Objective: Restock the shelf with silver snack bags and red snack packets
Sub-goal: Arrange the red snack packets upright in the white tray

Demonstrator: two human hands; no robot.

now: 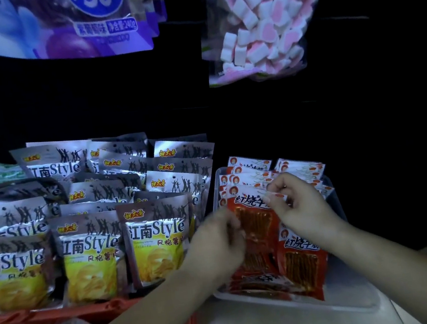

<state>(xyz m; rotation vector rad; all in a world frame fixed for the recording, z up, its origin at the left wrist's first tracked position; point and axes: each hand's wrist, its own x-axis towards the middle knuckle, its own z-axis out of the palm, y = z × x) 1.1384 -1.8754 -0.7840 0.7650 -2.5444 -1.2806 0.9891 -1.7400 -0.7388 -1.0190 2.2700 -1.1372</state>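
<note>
Your right hand pinches the top edge of the front red packet between thumb and forefinger. Your left hand is blurred, with curled fingers against that packet's left edge; can't tell whether it grips.

The red snack packets stand in rows inside the clear tray, on the right. The silver snack bags fill the shelf to the left in overlapping rows, and the nearest one is just beside the tray's left wall, so that side is tight.

The tray's front-right corner is bare. Right of the tray is dark open space. The red basket rim runs below the silver rows. The marshmallow bag hangs well above the tray.
</note>
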